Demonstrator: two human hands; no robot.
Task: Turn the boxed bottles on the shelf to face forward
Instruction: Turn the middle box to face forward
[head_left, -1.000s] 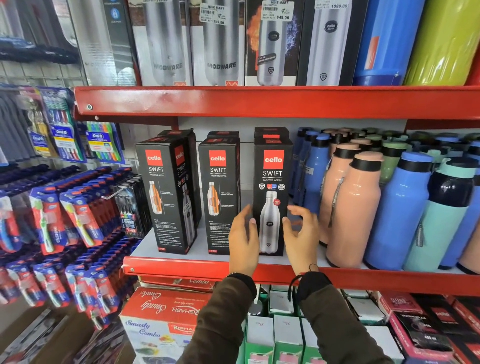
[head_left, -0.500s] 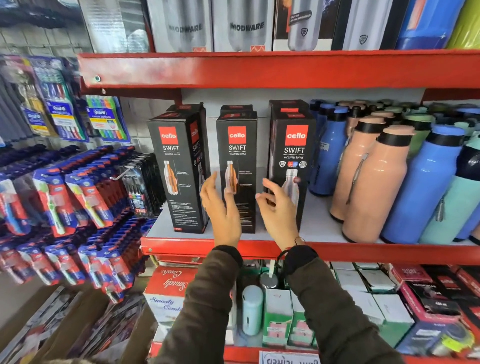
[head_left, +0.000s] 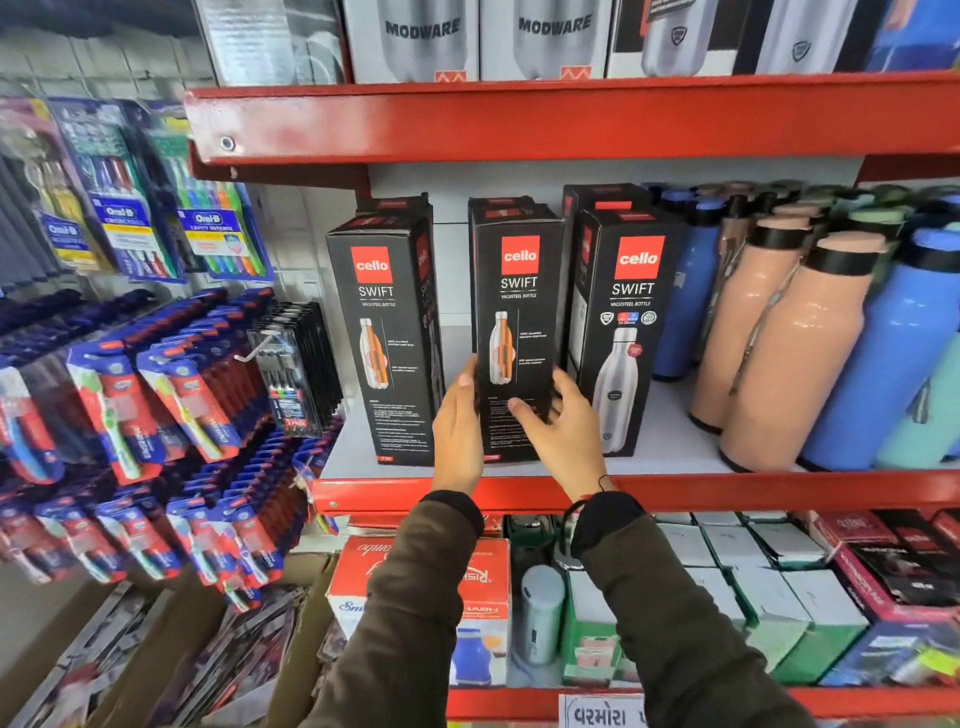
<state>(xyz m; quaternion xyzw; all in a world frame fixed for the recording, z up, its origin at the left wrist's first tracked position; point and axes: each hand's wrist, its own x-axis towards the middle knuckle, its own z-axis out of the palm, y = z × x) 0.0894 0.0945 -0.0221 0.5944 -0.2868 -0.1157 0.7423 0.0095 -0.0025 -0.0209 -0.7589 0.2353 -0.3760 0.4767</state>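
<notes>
left hand flat against middle box left side, fingers straight | right hand spread over its lower front, seemingly gripping | box upright on red shelf, side panel showing | left box angled | right box front-facing

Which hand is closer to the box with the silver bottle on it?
Right. The right hand is just beside the silver-bottle box, at its lower left. The left hand is farther off, beyond the middle box.
</notes>
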